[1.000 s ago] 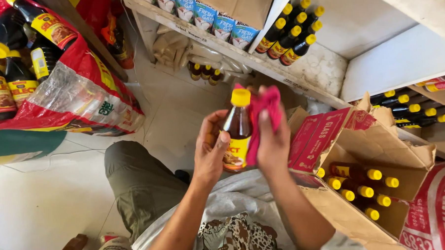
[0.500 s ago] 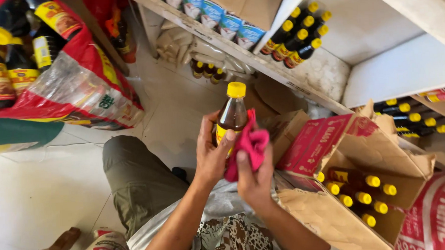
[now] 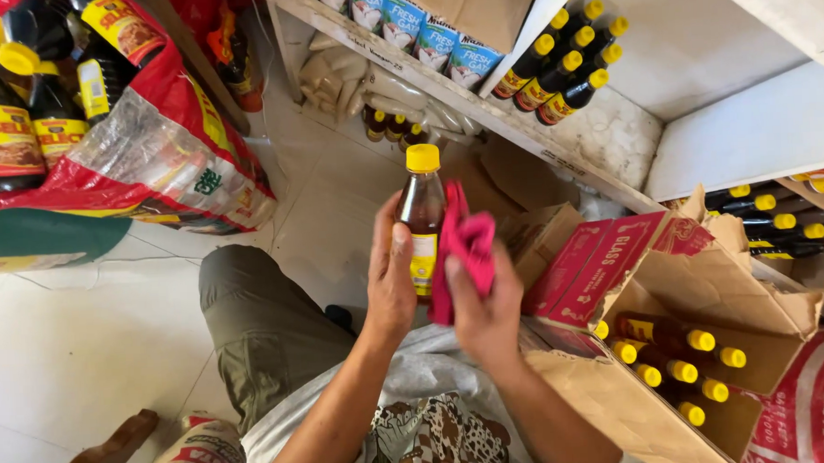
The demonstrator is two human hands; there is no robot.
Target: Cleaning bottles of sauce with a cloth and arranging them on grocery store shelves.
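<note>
My left hand (image 3: 391,282) grips a small brown bottle (image 3: 420,213) with a yellow cap and a yellow label, held upright in front of me. My right hand (image 3: 483,302) presses a pink cloth (image 3: 463,248) against the bottle's right side. Both hands hover above my lap, over my olive trousers (image 3: 260,328).
An open cardboard box (image 3: 706,294) at the right holds several yellow-capped bottles (image 3: 682,368). A shelf (image 3: 480,101) ahead carries more bottles and small cartons. A red sack (image 3: 153,149) with larger bottles on it sits at the left on the white tiled floor (image 3: 69,344).
The pink cloth has slid from the bottle's cap down along its side. The bottle stays upright in my left hand.
</note>
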